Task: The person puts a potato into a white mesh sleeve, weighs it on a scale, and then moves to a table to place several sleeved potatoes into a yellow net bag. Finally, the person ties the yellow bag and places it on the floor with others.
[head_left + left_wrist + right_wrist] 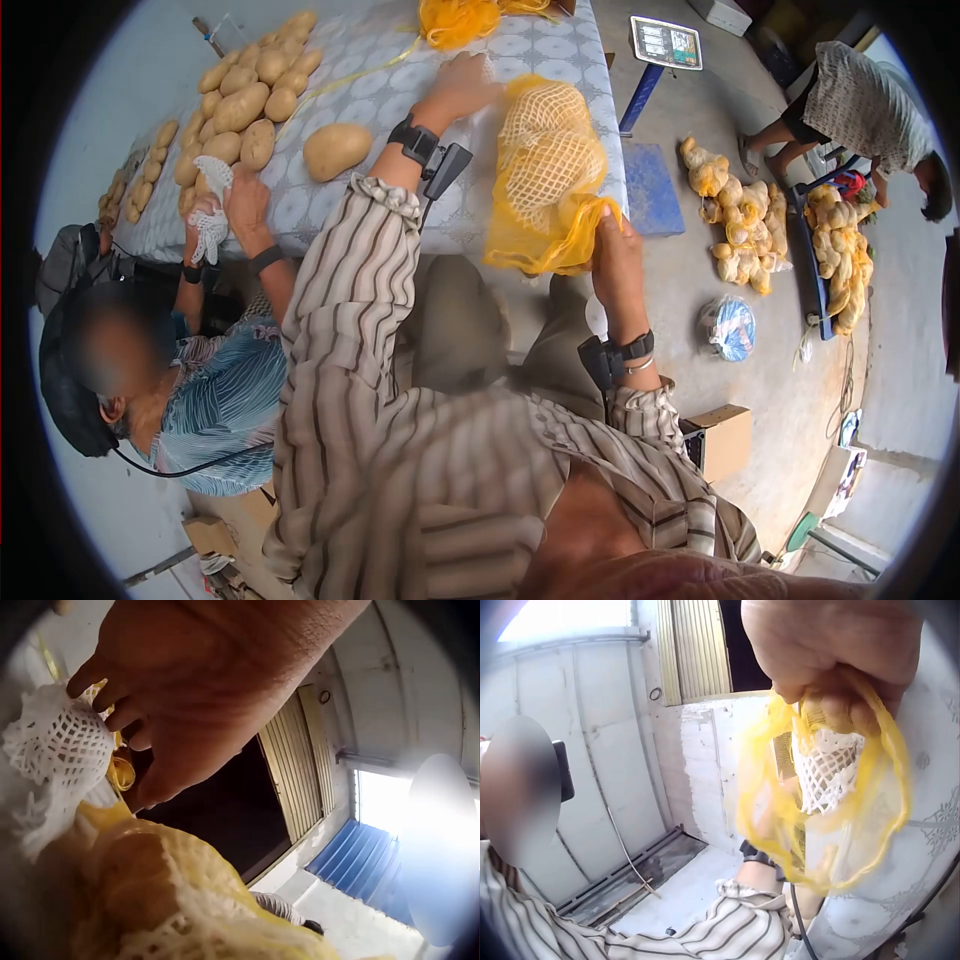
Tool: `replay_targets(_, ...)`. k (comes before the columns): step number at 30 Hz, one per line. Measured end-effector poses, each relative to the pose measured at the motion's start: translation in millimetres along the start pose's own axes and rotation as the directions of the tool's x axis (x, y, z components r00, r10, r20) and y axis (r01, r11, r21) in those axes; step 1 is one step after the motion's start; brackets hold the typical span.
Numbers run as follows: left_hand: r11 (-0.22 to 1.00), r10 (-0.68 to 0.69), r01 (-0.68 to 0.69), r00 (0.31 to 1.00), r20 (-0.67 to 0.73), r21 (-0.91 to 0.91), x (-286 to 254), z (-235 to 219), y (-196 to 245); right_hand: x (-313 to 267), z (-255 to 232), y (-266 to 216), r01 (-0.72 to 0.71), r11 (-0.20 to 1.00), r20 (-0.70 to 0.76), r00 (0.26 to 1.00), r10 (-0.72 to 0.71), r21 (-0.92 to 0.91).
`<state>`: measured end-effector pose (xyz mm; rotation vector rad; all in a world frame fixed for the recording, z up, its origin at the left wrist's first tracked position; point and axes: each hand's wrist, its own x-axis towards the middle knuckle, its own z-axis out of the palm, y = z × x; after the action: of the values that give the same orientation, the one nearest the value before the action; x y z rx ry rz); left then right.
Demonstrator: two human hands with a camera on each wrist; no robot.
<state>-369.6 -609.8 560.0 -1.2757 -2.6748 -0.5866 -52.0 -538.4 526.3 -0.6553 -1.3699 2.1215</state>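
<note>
My right hand [618, 255] grips the gathered rim of a yellow mesh bag [505, 225] at the table's near edge. Potatoes in white foam netting [548, 155] fill the bag's far part. In the right wrist view the rim hangs as a loose loop under my curled fingers, with white netting [829, 776] showing through. Left of the bag, my left hand [462, 92] is blurred over the table. In the left wrist view its fingertips are right at a white foam net [67, 742]; whether they pinch it I cannot tell. The bagged potatoes [139, 877] lie below that hand.
A loose potato [336, 152] and a potato pile [240, 105] lie left on the patterned table [400, 95]. Orange mesh bags [455, 22] are at the far edge. Another person's hands [245, 205] hold white netting. A scale [665, 43] and filled bags [740, 220] stand right.
</note>
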Motion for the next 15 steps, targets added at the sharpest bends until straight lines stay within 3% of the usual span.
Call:
replay_targets(1, 1.000, 0.006, -0.006, 1.000, -0.001, -0.001, -1, -1, 4, 1, -3, 1, 0.005, 1.000, -0.004, 1.000, -0.005, 0.001)
replay_targets(3, 0.978, -0.206, 0.207, 0.978, 0.004, -0.033, -7, 1, 13, 3, -11, 5, -0.044, 0.999, 0.055, 0.998, 0.044, -0.002)
replay_targets(6, 0.975, -0.224, 0.224, 0.975, -0.006, 0.003, -2, 2, 12, 2, -10, 5, -0.024, 1.000, 0.072, 0.997, 0.025, -0.012)
replay_targets(13, 0.996, -0.082, 0.084, 0.994, -0.069, 0.037, -14, 11, 19, -4, -7, -2, -0.033, 0.999, 0.096, 0.995, 0.032, 0.013)
replay_targets(15, 0.997, -0.048, 0.043, 0.995, -0.091, -0.060, -33, 7, 27, -3, -7, -3, -0.009, 1.000, 0.124, 0.992, 0.008, 0.010)
